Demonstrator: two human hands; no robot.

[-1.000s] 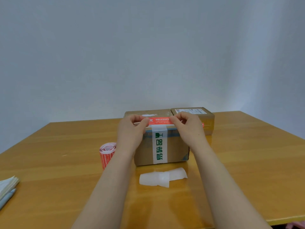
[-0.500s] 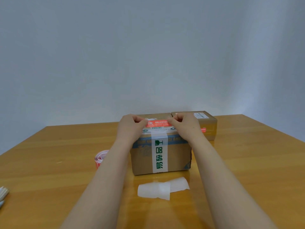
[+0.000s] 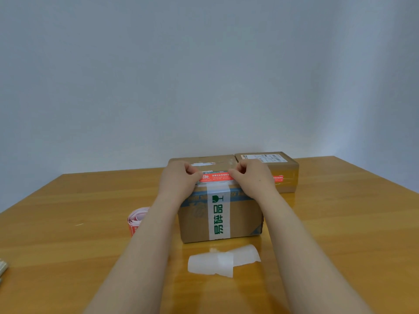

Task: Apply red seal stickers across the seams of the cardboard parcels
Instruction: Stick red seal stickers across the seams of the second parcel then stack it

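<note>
A wooden table (image 3: 340, 223) with a glossy, honey-coloured top is seen, its grain running across the view and light reflected on it. Behind it the room is closed by a plain pale blue-grey wall (image 3: 204, 75).

The near parcel (image 3: 197, 227), a cardboard box, is set upright on the table. Its front face and top are crossed by a white tape band (image 3: 218, 214) printed with green characters. A red seal sticker (image 3: 216, 177) is laid along the parcel's top front edge, across the white band.

The sticker's left end is pinched by the left hand (image 3: 176, 180), whose fingers are curled with thumb and fingertips closed together on it. The right end is pinched in the same way by the right hand (image 3: 251, 177). Both hands are rested at the parcel's upper front corners, and both bare forearms are stretched toward it.

A second parcel (image 3: 285, 168) is placed just behind and to the right of the near parcel; whether the two touch cannot be told. A white label is carried on its top and a small red sticker (image 3: 278, 178) on its near side.

To the left of the near parcel, a roll of red stickers (image 3: 136, 219) is stood on the table, partly hidden by the left forearm. In front of the near parcel, a curled white backing strip (image 3: 222, 261) is laid. Far to its left, paper edges (image 3: 2, 267) are seen.
</note>
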